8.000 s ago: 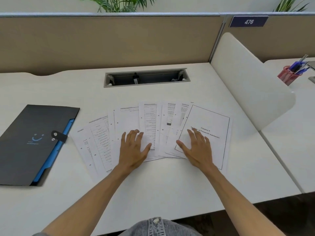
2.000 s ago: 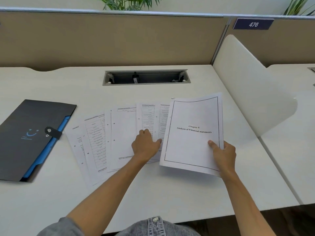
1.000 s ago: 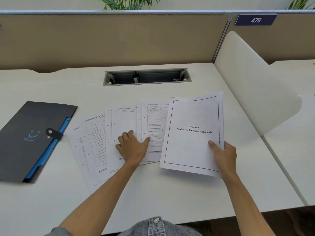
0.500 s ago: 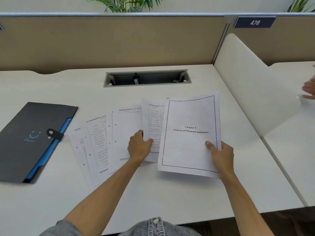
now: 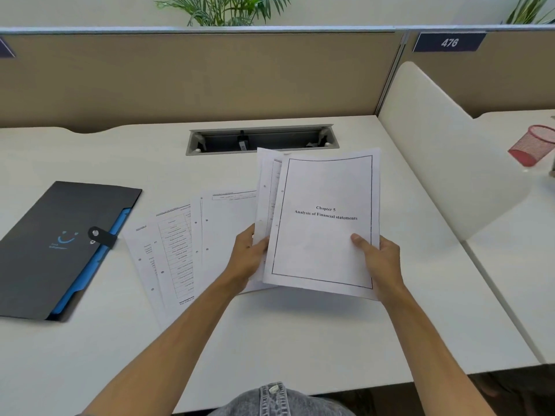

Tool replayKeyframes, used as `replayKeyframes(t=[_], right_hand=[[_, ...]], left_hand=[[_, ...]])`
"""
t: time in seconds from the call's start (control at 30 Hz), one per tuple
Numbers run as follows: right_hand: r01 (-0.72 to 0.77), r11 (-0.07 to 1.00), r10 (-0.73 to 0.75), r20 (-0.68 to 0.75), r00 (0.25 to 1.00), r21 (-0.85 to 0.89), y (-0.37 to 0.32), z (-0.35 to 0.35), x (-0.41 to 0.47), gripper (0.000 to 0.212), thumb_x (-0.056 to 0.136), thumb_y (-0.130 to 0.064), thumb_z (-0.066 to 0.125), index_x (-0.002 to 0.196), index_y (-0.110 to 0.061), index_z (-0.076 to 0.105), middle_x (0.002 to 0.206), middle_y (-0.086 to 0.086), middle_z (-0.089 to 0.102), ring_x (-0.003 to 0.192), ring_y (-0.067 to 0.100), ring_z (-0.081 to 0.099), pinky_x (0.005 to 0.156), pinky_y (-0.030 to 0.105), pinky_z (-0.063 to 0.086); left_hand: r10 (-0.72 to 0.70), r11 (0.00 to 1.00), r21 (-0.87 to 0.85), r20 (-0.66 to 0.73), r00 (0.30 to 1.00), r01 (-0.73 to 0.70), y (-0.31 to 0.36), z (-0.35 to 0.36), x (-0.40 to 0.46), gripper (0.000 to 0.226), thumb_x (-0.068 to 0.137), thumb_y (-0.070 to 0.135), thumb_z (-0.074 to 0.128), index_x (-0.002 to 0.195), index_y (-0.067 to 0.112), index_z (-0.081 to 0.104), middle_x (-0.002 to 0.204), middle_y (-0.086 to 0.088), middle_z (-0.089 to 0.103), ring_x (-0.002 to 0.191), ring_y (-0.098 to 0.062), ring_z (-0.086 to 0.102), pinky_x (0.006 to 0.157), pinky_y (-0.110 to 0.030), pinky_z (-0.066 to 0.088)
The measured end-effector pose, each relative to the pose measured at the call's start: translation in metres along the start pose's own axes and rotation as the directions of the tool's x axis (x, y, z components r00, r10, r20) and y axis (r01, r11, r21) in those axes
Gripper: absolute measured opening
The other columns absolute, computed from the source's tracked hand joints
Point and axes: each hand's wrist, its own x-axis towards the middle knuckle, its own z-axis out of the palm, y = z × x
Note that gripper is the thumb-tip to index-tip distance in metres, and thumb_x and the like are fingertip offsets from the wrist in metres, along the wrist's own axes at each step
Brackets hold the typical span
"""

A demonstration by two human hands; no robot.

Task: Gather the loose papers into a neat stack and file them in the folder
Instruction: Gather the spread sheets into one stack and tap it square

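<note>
My right hand grips the lower right edge of a small stack of papers, topped by the "Chapter 5" title page, held raised above the desk. My left hand pinches a printed sheet and holds it against the back left of that stack. Several loose sheets still lie fanned out on the white desk, left of my hands. The black folder with a blue inner edge and a snap strap lies shut at the left.
A grey cable tray is sunk into the desk behind the papers. A curved white divider borders the desk on the right. Beyond it a red mesh cup stands on the neighbouring desk. A tan partition runs along the back.
My left hand has lifted a printed sheet off the fan and brought it behind the title page. The right hand has raised the stack a little.
</note>
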Motion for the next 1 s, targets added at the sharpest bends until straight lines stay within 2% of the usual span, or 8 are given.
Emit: replayKeyframes(t=[0.17,0.3,0.47,0.57,0.67,0.73,0.87,1.0], right_hand=[[0.041,0.999,-0.042,0.017,0.999,0.017,-0.011,0.01,-0.004,0.016,0.084,-0.025,0.076,0.097,-0.016,0.074,0.095,0.0,0.076,0.088,0.022,0.073,0.079,0.037,0.06],[0.05,0.992,-0.064,0.121,0.991,0.115,-0.018,0.017,-0.011,0.016,0.083,-0.024,0.078,0.098,-0.02,0.072,0.093,-0.004,0.079,0.081,0.012,0.075,0.062,0.021,0.058],[0.097,0.976,-0.137,0.204,0.969,0.194,-0.026,0.026,-0.02,0.037,0.081,-0.016,0.079,0.113,-0.016,0.062,0.101,-0.003,0.078,0.085,0.014,0.075,0.064,0.023,0.058],[0.105,0.979,-0.15,0.265,0.953,0.176,-0.03,0.028,-0.023,0.025,0.082,-0.016,0.078,0.106,-0.017,0.071,0.099,-0.001,0.078,0.088,0.018,0.075,0.066,0.024,0.059],[0.101,0.977,-0.15,0.272,0.951,0.186,-0.032,0.032,-0.028,0.014,0.083,-0.016,0.077,0.097,-0.012,0.076,0.096,0.004,0.079,0.087,0.023,0.075,0.068,0.028,0.06],[0.115,0.972,-0.168,0.262,0.95,0.207,-0.035,0.035,-0.033,0.011,0.083,-0.014,0.077,0.094,-0.012,0.077,0.095,0.006,0.079,0.085,0.022,0.075,0.07,0.03,0.06],[0.182,0.961,-0.236,0.27,0.934,0.209,-0.041,0.039,-0.042,0.01,0.085,-0.014,0.076,0.094,-0.012,0.077,0.095,0.006,0.079,0.085,0.022,0.075,0.069,0.029,0.06],[0.253,0.949,-0.3,0.291,0.909,0.188,-0.044,0.046,-0.055,0.011,0.084,-0.014,0.076,0.084,-0.024,0.08,0.089,-0.001,0.079,0.08,0.016,0.075,0.067,0.024,0.058]], left_hand=[[0.004,0.996,-0.089,0.048,0.999,0.0,0.012,-0.015,-0.014,0.021,0.097,0.021,0.059,0.115,0.026,0.067,0.109,0.004,0.075,0.098,-0.015,0.072,0.072,-0.022,0.057],[0.017,0.993,-0.118,0.079,0.997,-0.007,0.02,-0.026,-0.023,0.025,0.096,0.023,0.059,0.121,0.025,0.065,0.113,-0.001,0.073,0.103,-0.02,0.071,0.075,-0.026,0.057],[0.042,0.987,-0.158,0.125,0.991,-0.022,0.027,-0.038,-0.031,0.03,0.096,0.022,0.057,0.125,0.026,0.062,0.12,-0.003,0.071,0.108,-0.023,0.068,0.08,-0.032,0.057],[0.043,0.987,-0.16,0.134,0.99,-0.021,0.027,-0.045,-0.034,0.033,0.098,0.015,0.054,0.129,0.024,0.06,0.121,-0.005,0.07,0.11,-0.026,0.067,0.086,-0.039,0.057],[0.074,0.988,-0.142,0.095,0.993,-0.06,0.033,-0.049,-0.037,0.035,0.097,0.01,0.053,0.119,0.035,0.066,0.114,-0.002,0.073,0.103,-0.025,0.07,0.08,-0.035,0.059],[0.072,0.989,-0.134,0.053,0.996,-0.064,0.042,-0.05,-0.036,0.035,0.095,0.017,0.05,0.112,0.041,0.07,0.111,0.001,0.074,0.101,-0.022,0.071,0.077,-0.031,0.058],[0.029,0.967,-0.254,0.066,0.997,-0.012,0.059,-0.058,-0.029,0.037,0.098,0.043,0.04,0.114,0.032,0.071,0.117,-0.003,0.072,0.107,-0.02,0.068,0.083,-0.032,0.057],[0.029,0.964,-0.264,0.003,1.0,-0.027,0.067,-0.061,-0.028,0.033,0.084,0.034,0.07,0.109,0.011,0.074,0.112,-0.011,0.073,0.106,-0.026,0.069,0.092,-0.044,0.055]])
